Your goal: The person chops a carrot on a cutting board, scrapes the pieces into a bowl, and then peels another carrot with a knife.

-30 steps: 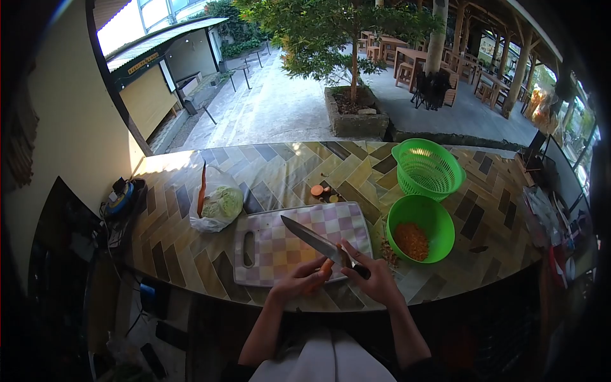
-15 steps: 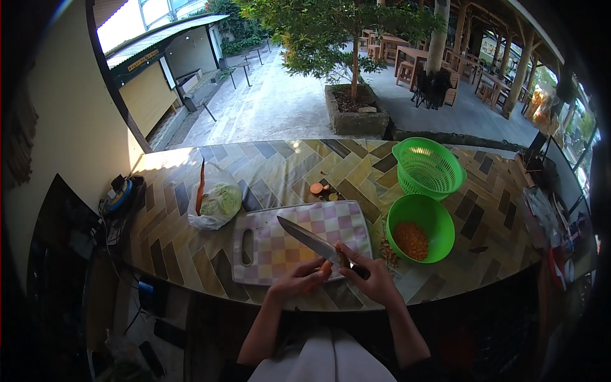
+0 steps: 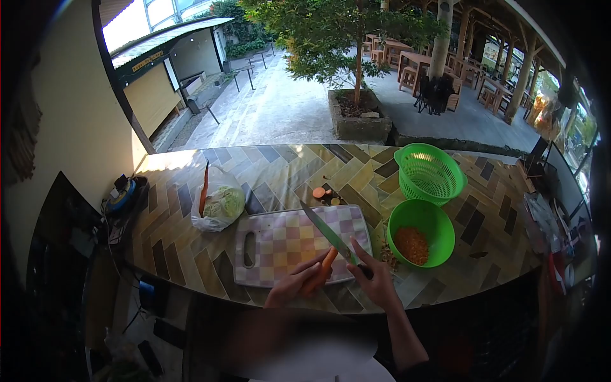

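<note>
My left hand [image 3: 294, 285] is wrapped round an orange carrot [image 3: 328, 262], whose upper end points away from me over the near edge of the cutting board. In my right hand [image 3: 377, 281] is a kitchen knife [image 3: 326, 229], gripped by its dark handle, with the blade pointing up and left beside the carrot. Below both lies a checkered cutting board [image 3: 286, 239] with a slot handle at its left end. Close to the right hand stands a green bowl [image 3: 444, 239] with finely cut orange bits [image 3: 411, 245] inside.
A green colander [image 3: 429, 170] stands behind the bowl. Left of the board, a plastic bag [image 3: 216, 219] holds a cabbage [image 3: 226, 202], with a thin carrot [image 3: 204, 191] against it. Vegetable ends [image 3: 319, 192] lie behind the board, and scraps [image 3: 387, 254] beside the bowl. Cables and a power strip [image 3: 121, 194] sit far left.
The knife blade has turned to point more steeply away from me and right. The carrot now shows more of its length, tilted upward in my left hand. The view has shifted slightly.
</note>
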A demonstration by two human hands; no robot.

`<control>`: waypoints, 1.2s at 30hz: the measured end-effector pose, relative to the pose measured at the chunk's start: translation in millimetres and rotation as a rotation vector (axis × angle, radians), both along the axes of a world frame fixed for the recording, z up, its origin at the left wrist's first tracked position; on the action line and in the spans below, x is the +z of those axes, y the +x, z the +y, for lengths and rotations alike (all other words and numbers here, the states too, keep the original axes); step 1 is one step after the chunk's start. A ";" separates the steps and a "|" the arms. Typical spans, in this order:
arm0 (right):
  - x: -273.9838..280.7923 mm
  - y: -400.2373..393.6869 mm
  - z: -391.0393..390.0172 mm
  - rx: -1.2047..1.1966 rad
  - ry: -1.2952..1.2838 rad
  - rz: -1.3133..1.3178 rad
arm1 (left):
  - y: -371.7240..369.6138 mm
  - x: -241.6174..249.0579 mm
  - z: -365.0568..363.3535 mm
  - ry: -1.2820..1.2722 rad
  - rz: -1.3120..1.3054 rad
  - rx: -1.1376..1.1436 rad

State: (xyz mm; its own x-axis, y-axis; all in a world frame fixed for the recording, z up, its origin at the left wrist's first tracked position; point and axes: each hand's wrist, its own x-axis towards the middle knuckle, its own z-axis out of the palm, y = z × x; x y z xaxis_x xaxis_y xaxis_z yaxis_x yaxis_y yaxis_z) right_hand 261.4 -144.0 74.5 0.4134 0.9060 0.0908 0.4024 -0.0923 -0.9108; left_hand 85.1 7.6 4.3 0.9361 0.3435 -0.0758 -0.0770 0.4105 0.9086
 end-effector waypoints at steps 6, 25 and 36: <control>8.7 -4.0 -6.4 0.096 -0.130 -0.363 | -4.0 -8.9 -2.4 -0.155 0.086 0.097; -44.1 11.4 -55.1 -0.248 0.068 -0.287 | 2.1 6.8 -1.1 -0.083 -0.095 0.009; -49.4 21.1 -59.3 -0.427 -0.033 -0.355 | 2.1 9.5 -2.8 -0.047 -0.087 0.023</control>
State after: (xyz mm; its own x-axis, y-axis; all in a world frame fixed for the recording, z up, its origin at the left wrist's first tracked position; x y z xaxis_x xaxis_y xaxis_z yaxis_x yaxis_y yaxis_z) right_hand 282.5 -203.3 25.1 0.6935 0.6698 0.2655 0.6047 -0.3408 -0.7199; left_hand 87.2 4.8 13.8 0.9319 0.3626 -0.0107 -0.1648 0.4495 0.8780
